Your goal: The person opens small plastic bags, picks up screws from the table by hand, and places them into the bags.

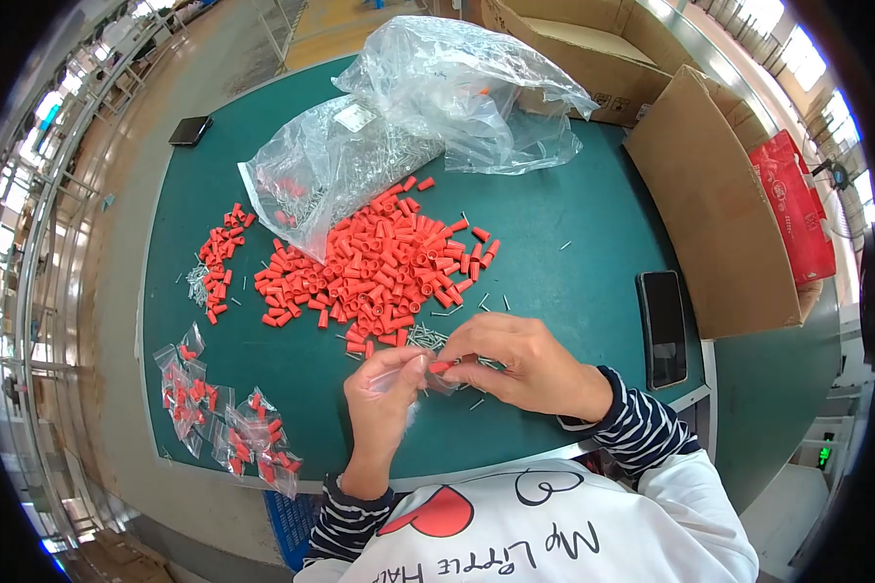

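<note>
My left hand (381, 396) is closed in a pinch on the edge of a small clear plastic bag (444, 386) over the table's front half. My right hand (523, 367) pinches a red tapered plastic cap (440, 367) at the bag, its fingertips close to those of the left. Whether the cap is inside the bag or at its mouth, I cannot tell. Just beyond both hands lies a small heap of screws (424, 337), partly hidden by my right hand. Behind that spreads a large pile of red caps (384, 262).
Filled small bags (253, 435) lie at the front left, below a smaller group of caps (226, 243) and screws (197, 284). Large clear bags (437, 87) sit at the back. A phone (662, 330) and cardboard boxes (715, 214) stand right; a dark object (191, 131) lies far left.
</note>
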`<action>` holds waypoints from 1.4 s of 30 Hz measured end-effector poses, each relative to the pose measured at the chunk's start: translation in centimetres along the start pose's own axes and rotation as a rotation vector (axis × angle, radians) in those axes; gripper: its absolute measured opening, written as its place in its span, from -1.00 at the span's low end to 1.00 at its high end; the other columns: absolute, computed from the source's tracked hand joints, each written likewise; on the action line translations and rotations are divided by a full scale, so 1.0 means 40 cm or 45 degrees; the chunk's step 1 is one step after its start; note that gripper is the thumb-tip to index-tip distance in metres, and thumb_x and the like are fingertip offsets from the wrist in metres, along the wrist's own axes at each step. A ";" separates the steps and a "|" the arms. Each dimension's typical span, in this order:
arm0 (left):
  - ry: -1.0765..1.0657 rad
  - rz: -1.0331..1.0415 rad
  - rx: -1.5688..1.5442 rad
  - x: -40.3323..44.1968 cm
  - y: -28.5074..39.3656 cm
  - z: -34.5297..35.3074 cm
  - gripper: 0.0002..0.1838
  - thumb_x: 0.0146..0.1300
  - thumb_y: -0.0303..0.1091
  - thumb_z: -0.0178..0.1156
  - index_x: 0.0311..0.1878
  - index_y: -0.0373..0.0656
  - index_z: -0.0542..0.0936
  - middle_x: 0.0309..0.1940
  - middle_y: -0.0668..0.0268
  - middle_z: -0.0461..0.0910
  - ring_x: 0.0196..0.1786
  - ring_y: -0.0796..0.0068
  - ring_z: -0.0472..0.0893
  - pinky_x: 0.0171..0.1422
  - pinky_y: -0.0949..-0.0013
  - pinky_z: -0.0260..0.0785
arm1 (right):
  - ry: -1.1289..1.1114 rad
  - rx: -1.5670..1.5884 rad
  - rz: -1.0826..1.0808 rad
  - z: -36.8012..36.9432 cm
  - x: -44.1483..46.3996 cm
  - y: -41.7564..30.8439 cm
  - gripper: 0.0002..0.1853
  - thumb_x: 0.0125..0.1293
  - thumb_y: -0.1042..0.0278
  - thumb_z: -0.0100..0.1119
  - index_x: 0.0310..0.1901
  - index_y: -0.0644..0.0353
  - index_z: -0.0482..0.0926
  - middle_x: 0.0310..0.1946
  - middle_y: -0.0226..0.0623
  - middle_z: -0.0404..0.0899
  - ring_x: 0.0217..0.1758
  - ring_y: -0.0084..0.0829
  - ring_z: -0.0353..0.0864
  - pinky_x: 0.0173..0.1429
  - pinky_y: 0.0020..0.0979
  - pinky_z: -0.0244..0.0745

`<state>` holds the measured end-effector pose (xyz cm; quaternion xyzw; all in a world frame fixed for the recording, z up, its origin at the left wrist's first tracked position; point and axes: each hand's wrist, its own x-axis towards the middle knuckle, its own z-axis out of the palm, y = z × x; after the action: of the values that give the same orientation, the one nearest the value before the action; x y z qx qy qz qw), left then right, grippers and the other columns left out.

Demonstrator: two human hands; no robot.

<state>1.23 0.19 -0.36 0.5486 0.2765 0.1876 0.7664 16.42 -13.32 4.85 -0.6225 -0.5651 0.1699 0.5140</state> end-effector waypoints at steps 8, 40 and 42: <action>-0.006 0.141 0.084 -0.001 -0.026 0.000 -0.85 0.33 -0.45 0.33 -0.12 -0.33 0.68 -0.28 0.35 0.69 -0.26 0.66 0.60 -0.12 0.57 0.45 | -0.083 -0.349 -0.052 0.028 -0.003 0.008 -0.83 0.14 0.44 0.35 -0.21 0.17 0.64 -0.30 -0.28 0.60 -0.19 -0.19 0.60 -0.12 -0.22 0.51; -0.173 0.475 1.238 -0.004 0.007 0.019 -0.84 0.16 -0.24 0.38 -0.26 -0.09 0.73 -0.39 0.30 0.62 -0.38 0.29 0.61 -0.27 0.32 0.46 | -0.025 -0.154 0.410 0.041 -0.104 0.051 -0.87 0.22 0.40 0.32 -0.21 0.21 0.66 -0.31 -0.13 0.66 -0.22 -0.10 0.65 -0.15 -0.22 0.55; -0.192 0.470 1.240 0.001 -0.002 0.010 -0.86 0.18 -0.25 0.37 -0.30 -0.09 0.73 -0.40 0.32 0.62 -0.42 0.33 0.60 -0.32 0.33 0.45 | -0.042 -0.135 0.426 0.041 -0.098 0.038 -0.87 0.22 0.41 0.32 -0.21 0.21 0.66 -0.31 -0.14 0.66 -0.24 -0.15 0.66 -0.18 -0.25 0.55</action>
<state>1.51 -0.12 -0.33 0.8928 0.1745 0.1294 0.3946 14.75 -15.76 1.46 -0.7313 -0.4700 0.2333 0.4358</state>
